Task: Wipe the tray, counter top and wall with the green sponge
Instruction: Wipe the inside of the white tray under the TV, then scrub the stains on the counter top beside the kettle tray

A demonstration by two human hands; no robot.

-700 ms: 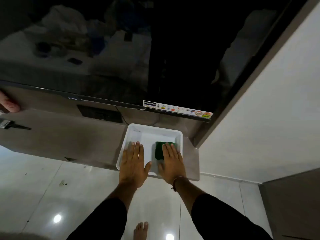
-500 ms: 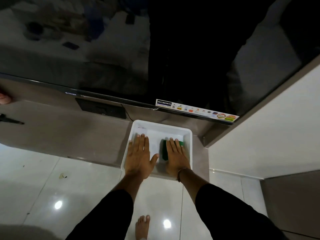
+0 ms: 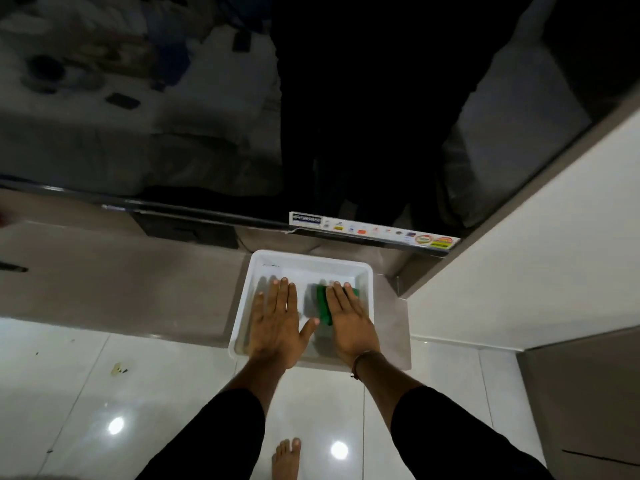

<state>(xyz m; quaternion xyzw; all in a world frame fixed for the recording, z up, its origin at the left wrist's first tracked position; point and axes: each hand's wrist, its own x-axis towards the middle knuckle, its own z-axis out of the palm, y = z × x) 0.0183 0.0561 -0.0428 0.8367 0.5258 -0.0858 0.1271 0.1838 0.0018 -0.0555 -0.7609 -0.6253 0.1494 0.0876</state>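
Note:
A white rectangular tray [image 3: 311, 263] rests on the right end of a grey-brown counter top [image 3: 114, 282]. My left hand [image 3: 277, 318] lies flat, fingers spread, on the tray's left half. My right hand [image 3: 348, 317] presses flat on a green sponge [image 3: 323, 304] in the tray's right half; most of the sponge is hidden under the palm. The pale wall [image 3: 519, 237] rises just right of the tray.
A large dark TV screen [image 3: 242, 116] hangs over the counter, its sticker strip [image 3: 374, 232] just above the tray. A dark box [image 3: 187, 230] sits under the screen. Glossy white floor tiles [image 3: 86, 393] lie below, with my bare foot [image 3: 285, 459] and a brown cabinet [image 3: 581, 393] at right.
My right hand has slid the sponge a little toward the tray's right side. The view has shifted; the left hand stays flat on the tray.

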